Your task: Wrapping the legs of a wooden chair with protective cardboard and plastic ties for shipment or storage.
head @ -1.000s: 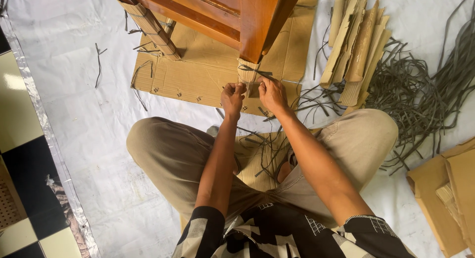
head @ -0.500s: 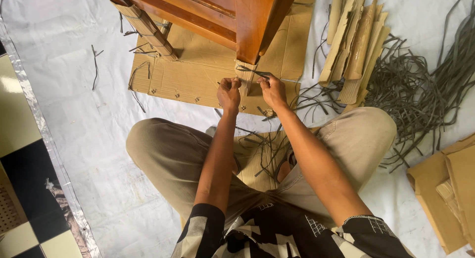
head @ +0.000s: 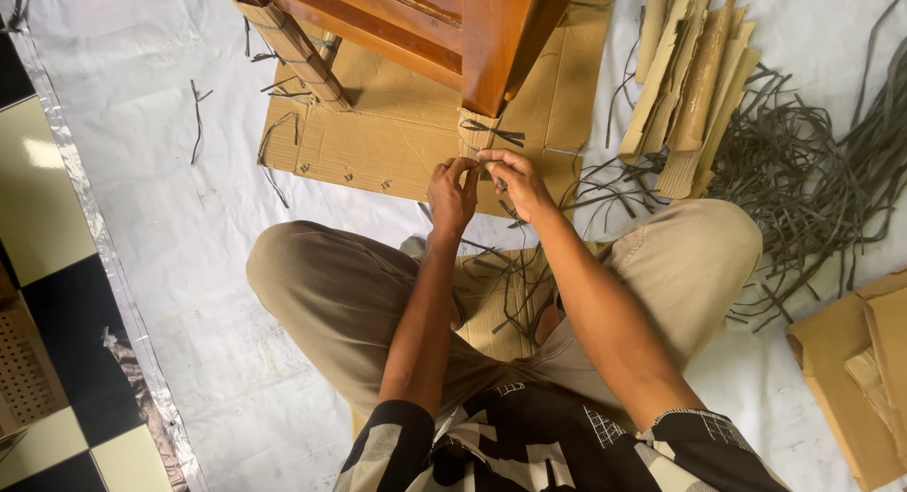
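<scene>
In the upper middle of the frame, the left hand (head: 453,191) and the right hand (head: 513,178) meet at the foot of a shiny brown wooden furniture leg (head: 493,43), which wears a wrap of ribbed brown cardboard (head: 475,133) tied with a thin dark strap (head: 493,131). Both hands are curled, with their fingertips pinched together just under the wrap, but what they pinch is too small to tell. The leg stands on a flat brown cardboard sheet (head: 378,133) on the white floor cover (head: 170,228), and a heap of loose dark straps (head: 812,180) lies at the right.
</scene>
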